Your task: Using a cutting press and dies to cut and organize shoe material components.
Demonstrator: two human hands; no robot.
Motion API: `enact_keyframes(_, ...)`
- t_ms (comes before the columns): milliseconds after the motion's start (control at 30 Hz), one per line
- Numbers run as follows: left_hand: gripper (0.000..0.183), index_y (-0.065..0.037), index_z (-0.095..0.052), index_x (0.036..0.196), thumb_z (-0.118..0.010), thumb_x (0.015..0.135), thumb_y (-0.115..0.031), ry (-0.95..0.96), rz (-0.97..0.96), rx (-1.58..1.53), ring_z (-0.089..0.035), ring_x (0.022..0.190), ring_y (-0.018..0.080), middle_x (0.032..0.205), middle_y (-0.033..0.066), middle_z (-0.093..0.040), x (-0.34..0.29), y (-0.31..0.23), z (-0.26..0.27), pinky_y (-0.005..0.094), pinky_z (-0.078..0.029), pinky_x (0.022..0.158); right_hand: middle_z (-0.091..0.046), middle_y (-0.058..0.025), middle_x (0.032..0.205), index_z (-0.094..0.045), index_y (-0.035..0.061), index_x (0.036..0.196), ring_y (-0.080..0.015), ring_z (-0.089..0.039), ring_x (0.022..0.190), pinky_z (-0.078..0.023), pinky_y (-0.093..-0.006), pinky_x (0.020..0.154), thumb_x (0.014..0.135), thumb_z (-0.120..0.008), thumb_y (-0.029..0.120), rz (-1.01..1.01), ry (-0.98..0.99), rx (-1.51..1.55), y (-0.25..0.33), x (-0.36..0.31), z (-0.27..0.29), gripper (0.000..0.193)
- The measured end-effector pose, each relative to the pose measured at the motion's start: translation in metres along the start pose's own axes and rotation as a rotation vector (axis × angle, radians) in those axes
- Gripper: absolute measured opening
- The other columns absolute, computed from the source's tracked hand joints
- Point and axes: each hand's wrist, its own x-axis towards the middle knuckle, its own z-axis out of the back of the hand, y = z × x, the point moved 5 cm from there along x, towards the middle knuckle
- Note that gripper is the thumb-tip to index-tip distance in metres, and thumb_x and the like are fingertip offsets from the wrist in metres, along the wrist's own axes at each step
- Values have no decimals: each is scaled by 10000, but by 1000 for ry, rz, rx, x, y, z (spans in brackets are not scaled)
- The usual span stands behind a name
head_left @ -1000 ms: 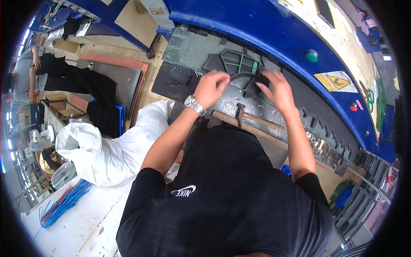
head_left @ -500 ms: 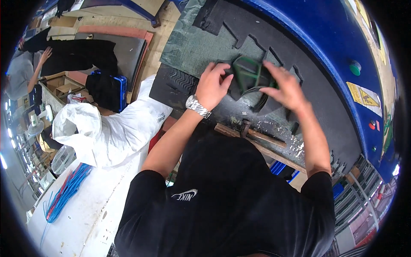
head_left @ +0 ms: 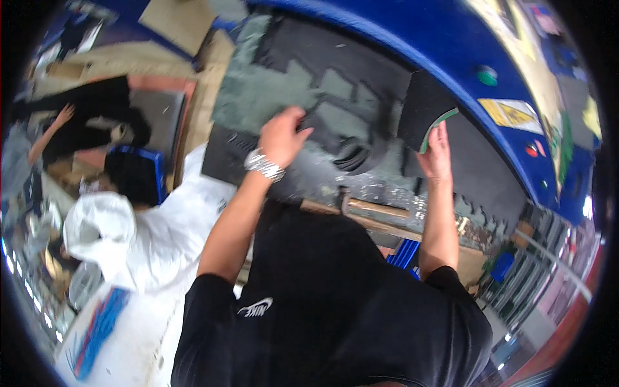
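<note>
My right hand [head_left: 436,151] grips a green-edged cutting die [head_left: 440,121], held up and tilted so its curved edge shows. Behind the die is a dark flat area; motion blur hides where the die ends. My left hand [head_left: 282,132], with a metal watch at the wrist, hovers over the left part of the work surface, fingers bent and thumb apart, nothing visible between them. Right of it lie several dark curved cut pieces [head_left: 351,155], stacked on the worn green board [head_left: 242,97]. Dark sheet material [head_left: 335,42] with cut-out gaps covers the board's far side.
A wooden-handled hammer [head_left: 377,208] lies along the near edge. A blue machine frame [head_left: 412,32] with a green button [head_left: 487,75] borders the far side. At left are a white sack [head_left: 167,226], blue cords [head_left: 103,329] and another person's arm [head_left: 51,129].
The green die has left the middle of the board, lifted to the right in my right hand. My left hand has moved away from it. The dark curved pieces now lie uncovered.
</note>
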Motion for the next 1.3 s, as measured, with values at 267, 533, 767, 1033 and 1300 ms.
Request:
enact_keyframes(267,575,-88,-583,1365,-812,846,-184,-259,-236,246,-610,1134,371,1259,168,-612,-13,-63,75,459,-511,937,-534,39,998,-474,139,1420,-87,-552,909,-518,-272,826,858,-790,60,73,-167,-533,37,-70,-20,650)
enact_keyframes(533,1077,-40,-193,1611,-894,803,-159,323,-291,-875,-448,1423,312,1597,199,-355,-28,-184,-31,450,-432,1137,-564,-83,1341,-433,73,1365,-163,-563,1271,-480,-319,1074,947,-706,-34,212,89,-217,12,-93,-92,511)
enact_keyframes(767,1105,-42,-154,1626,-882,798,-118,407,-269,-822,-438,1429,309,1568,211,-374,-43,-186,-25,442,-384,1173,-444,-116,1475,-494,97,1485,-240,-473,1368,-475,-358,1073,985,-695,90,331,242,-516,26,-110,-104,539)
enact_keyframes(1033,532,34,-454,1479,-559,1081,-302,230,-84,-606,-549,1281,206,1429,126,-565,-40,-186,-37,358,-457,1067,-371,-153,1467,-472,154,1530,-330,-356,1432,-313,-442,1191,1001,-674,227,235,569,-696,50,-92,-92,571)
enact_keyframes(1300,739,-39,-397,1531,-351,1066,-612,-252,35,-1765,-502,1382,401,1513,224,-492,-60,-169,-90,571,-420,1142,-543,-228,1390,-612,84,1364,-388,-555,1278,-482,-440,1050,917,-738,140,260,505,-1212,126,-58,33,468)
